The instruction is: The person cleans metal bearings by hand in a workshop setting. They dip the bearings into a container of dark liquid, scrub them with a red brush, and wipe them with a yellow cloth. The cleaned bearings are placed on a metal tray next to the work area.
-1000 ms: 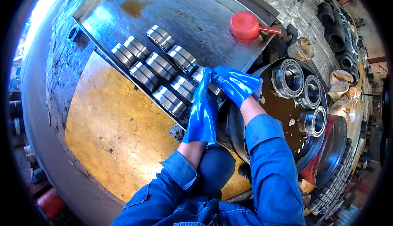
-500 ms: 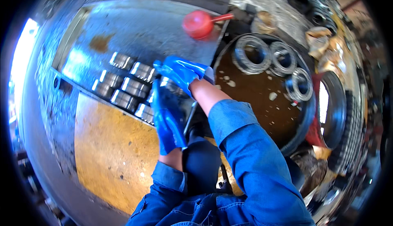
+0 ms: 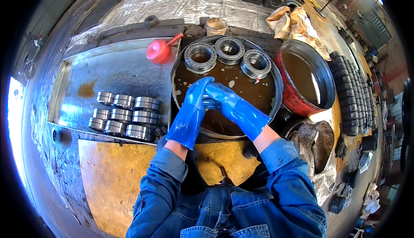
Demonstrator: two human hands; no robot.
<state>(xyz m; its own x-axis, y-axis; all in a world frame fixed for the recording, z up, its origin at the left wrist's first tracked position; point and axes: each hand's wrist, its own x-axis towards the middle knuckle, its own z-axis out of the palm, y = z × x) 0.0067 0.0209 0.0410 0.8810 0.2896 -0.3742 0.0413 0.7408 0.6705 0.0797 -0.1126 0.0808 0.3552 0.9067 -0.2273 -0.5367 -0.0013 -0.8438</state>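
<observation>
Both my hands wear long blue rubber gloves and meet over a round drum [image 3: 279, 92] of brown liquid. My left hand [image 3: 195, 102] points away from me, its fingers pressed together. Against it from the right lies my right hand [image 3: 230, 104], fingers bent round toward the left glove. Whether anything sits between the palms is hidden. Just beyond them, three metal ring bearings rest at the drum's far side: a left one [image 3: 188, 59], a middle one [image 3: 230, 59] and a right one [image 3: 256, 71]. A small red tip shows beside the right bearing.
Left of the drum, a metal tray [image 3: 125, 72] holds rows of shiny bearings [image 3: 122, 115] and a red dipper [image 3: 158, 51]. A red drum [image 3: 297, 104] with brown liquid stands at the right. Behind are a small bucket [image 3: 216, 26] and crumpled sacking [image 3: 297, 24].
Both hands have left the bearings in the tray and come together over the drum, to the right. My view has swung too, so the whole scene sits differently.
</observation>
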